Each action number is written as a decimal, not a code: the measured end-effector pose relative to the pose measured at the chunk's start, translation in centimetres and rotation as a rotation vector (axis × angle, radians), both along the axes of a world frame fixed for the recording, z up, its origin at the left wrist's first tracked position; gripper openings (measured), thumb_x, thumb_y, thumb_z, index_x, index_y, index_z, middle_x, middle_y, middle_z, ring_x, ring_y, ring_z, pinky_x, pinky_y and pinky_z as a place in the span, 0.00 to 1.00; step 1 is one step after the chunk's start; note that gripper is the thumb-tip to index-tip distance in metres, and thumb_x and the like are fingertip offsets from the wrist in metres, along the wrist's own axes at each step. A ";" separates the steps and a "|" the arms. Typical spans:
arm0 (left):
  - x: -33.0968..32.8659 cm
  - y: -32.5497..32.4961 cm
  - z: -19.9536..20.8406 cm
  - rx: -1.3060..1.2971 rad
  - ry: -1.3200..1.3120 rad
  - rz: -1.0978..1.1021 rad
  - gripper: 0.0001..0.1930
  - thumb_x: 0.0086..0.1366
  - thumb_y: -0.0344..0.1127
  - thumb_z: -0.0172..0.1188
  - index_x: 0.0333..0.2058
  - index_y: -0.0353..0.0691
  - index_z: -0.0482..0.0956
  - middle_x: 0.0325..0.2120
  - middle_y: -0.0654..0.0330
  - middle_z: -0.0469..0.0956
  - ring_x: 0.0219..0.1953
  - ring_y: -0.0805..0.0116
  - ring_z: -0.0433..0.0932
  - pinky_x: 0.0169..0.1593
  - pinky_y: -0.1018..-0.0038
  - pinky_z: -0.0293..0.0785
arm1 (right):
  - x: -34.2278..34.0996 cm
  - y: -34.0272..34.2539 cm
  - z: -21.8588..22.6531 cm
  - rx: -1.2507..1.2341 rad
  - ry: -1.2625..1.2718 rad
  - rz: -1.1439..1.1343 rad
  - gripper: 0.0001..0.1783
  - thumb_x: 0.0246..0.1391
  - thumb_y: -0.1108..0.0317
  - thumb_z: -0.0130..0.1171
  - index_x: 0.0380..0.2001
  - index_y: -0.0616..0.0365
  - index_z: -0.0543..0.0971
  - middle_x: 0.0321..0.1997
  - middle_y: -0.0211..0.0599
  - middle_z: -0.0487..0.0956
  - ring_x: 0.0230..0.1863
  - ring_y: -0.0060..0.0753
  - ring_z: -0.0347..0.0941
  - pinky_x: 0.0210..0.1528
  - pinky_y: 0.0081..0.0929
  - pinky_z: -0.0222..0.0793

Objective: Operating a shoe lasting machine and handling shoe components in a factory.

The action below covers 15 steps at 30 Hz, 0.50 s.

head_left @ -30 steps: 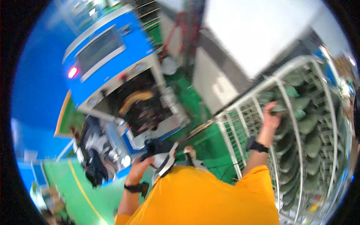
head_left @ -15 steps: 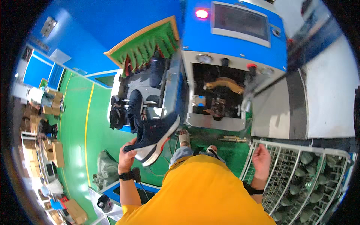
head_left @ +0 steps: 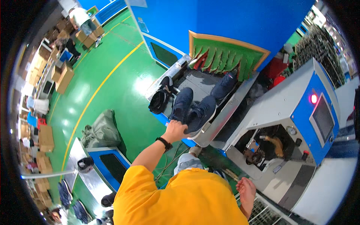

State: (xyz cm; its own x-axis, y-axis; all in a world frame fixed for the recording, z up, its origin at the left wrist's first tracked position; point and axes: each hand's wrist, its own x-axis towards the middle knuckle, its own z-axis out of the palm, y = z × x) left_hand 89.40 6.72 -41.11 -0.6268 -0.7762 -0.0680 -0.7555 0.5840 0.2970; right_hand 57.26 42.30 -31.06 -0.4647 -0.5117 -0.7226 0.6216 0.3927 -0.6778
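Note:
At the near end of a conveyor, my left hand is closed around the heel of a navy sneaker with a white sole. Another navy sneaker stands just left of it, close to my fingers. Farther up the belt lies a third navy shoe. A black shoe with a pale sole sits at the belt's left edge. My right hand hangs low at the right, fingers loosely curled in, with nothing visible in it. Below it is a white wire rack.
Green fringe strips hang over the opening of a big blue machine. To the right stands a blue and grey machine with a lit red lamp. A grey-green sack rests on the floor at left. Distant people are near cardboard boxes.
My left hand has carried the navy sneaker onto the conveyor's near end, beside the other one. The view has turned left, so the machines appear farther right. My right hand stays low and curled.

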 end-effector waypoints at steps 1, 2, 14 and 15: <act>0.6 0.8 1.3 0.024 0.025 0.015 0.23 0.51 0.61 0.68 0.29 0.46 0.85 0.25 0.52 0.81 0.34 0.50 0.81 0.43 0.57 0.74 | 0.1 -0.9 -0.2 -0.007 0.012 0.025 0.12 0.64 0.66 0.57 0.46 0.63 0.76 0.32 0.39 0.81 0.29 0.31 0.77 0.31 0.28 0.73; 1.4 1.9 2.8 0.047 0.047 0.036 0.23 0.51 0.61 0.67 0.27 0.45 0.84 0.22 0.52 0.81 0.33 0.50 0.81 0.42 0.58 0.75 | 0.0 -1.9 -0.3 0.056 0.065 0.073 0.12 0.64 0.68 0.56 0.46 0.64 0.75 0.32 0.39 0.81 0.28 0.32 0.77 0.30 0.28 0.73; 23.5 26.7 12.7 0.073 -0.078 0.652 0.25 0.47 0.61 0.70 0.29 0.43 0.86 0.24 0.55 0.80 0.36 0.53 0.80 0.45 0.60 0.75 | -2.7 -8.2 -1.8 0.099 0.827 1.143 0.25 0.62 0.56 0.59 0.55 0.62 0.78 0.52 0.52 0.81 0.52 0.47 0.78 0.54 0.36 0.71; 25.5 29.4 14.2 0.063 -0.164 0.759 0.26 0.48 0.63 0.68 0.29 0.44 0.86 0.25 0.55 0.80 0.36 0.52 0.80 0.44 0.59 0.75 | -3.3 -8.1 -2.7 0.124 0.954 1.286 0.25 0.61 0.55 0.60 0.55 0.62 0.78 0.53 0.52 0.81 0.53 0.48 0.78 0.56 0.37 0.70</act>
